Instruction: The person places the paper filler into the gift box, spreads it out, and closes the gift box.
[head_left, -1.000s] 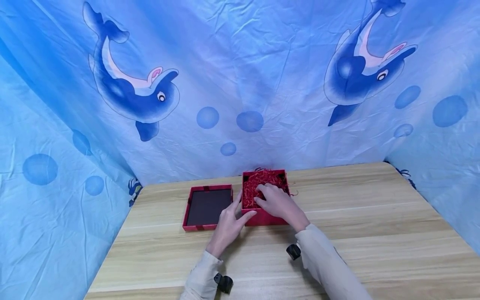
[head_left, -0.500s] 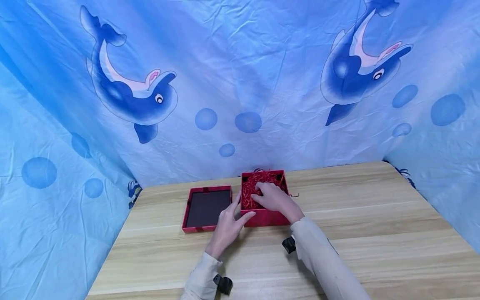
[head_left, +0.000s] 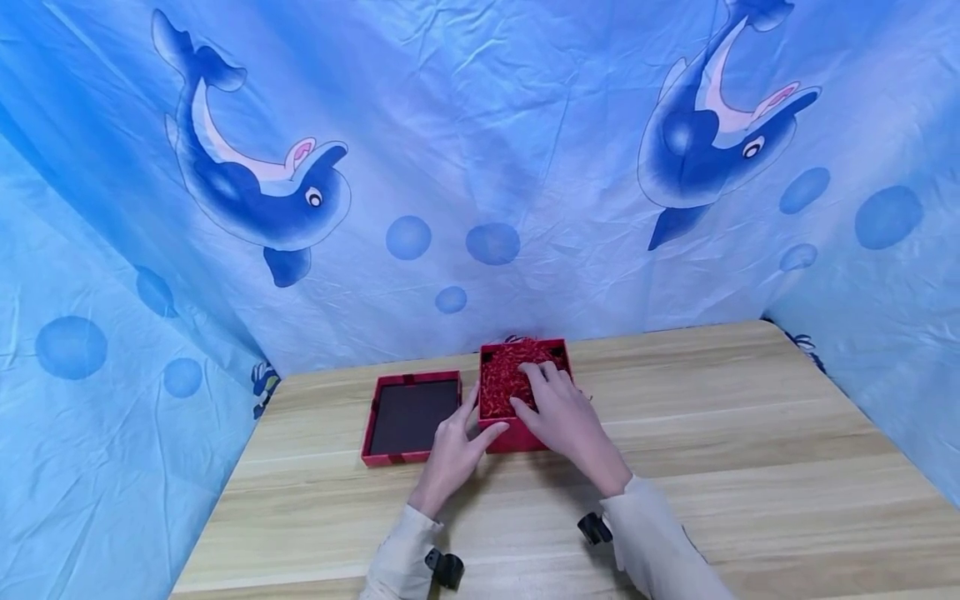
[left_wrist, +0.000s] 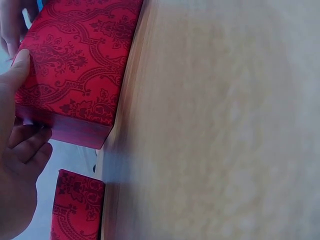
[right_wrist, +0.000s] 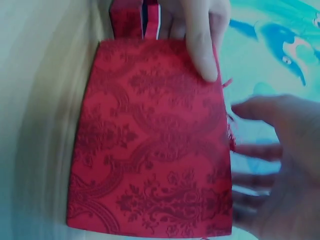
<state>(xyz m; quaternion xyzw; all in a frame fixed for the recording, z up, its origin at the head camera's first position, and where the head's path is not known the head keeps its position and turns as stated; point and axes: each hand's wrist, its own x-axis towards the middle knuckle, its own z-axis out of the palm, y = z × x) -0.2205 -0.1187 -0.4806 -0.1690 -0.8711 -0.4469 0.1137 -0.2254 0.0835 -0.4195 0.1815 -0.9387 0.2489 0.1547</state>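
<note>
A red patterned gift box (head_left: 517, 437), filled with red shredded paper (head_left: 501, 387), stands open-topped at the back middle of the table. My left hand (head_left: 453, 454) grips its near left corner; the thumb lies on the front wall and the fingers on the left side, as the left wrist view of the box (left_wrist: 75, 65) shows. Over the filling is my right hand (head_left: 562, 417), fingers spread and reaching down to the paper. In the right wrist view those fingers (right_wrist: 257, 152) extend past the rim, their tips partly hidden behind the front wall.
Left of the box lies its lid (head_left: 412, 417), dark inside facing up, near the left hand. The wooden table (head_left: 750, 433) reaches far to the right. A blue dolphin-print cloth (head_left: 495, 167) hangs right behind the table's back edge.
My right hand has shifted right across the shredded paper and its fingers have spread out. The left hand keeps its place on the box corner.
</note>
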